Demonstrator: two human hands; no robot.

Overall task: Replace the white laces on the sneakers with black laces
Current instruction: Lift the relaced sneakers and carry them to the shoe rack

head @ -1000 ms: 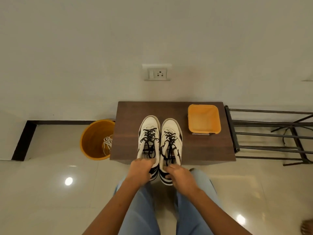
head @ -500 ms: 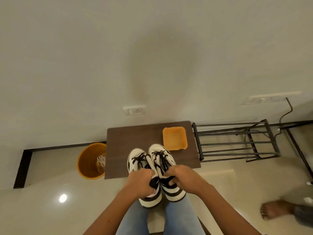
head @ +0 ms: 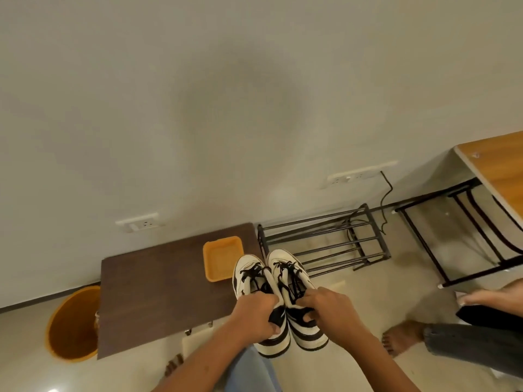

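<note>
Two white sneakers with black stripes and black laces are held side by side in the air, right of the brown table (head: pixel 158 292). My left hand (head: pixel 254 316) grips the heel end of the left sneaker (head: pixel 249 274). My right hand (head: pixel 328 308) grips the heel end of the right sneaker (head: pixel 288 268). Both toes point away from me, over the table's right edge and the rack. The heels and collars are partly hidden by my fingers.
An orange tray (head: pixel 223 257) sits on the table's far right corner. An orange bin (head: pixel 70 326) stands on the floor to the left. A black metal rack (head: pixel 325 240) is to the right, with a desk (head: pixel 495 176) beyond. Another person's foot (head: pixel 402 339) is at lower right.
Both hands lifted the pair of sneakers off the table and carried it to the right. The view rose and turned right, showing the rack, the desk and another person's leg.
</note>
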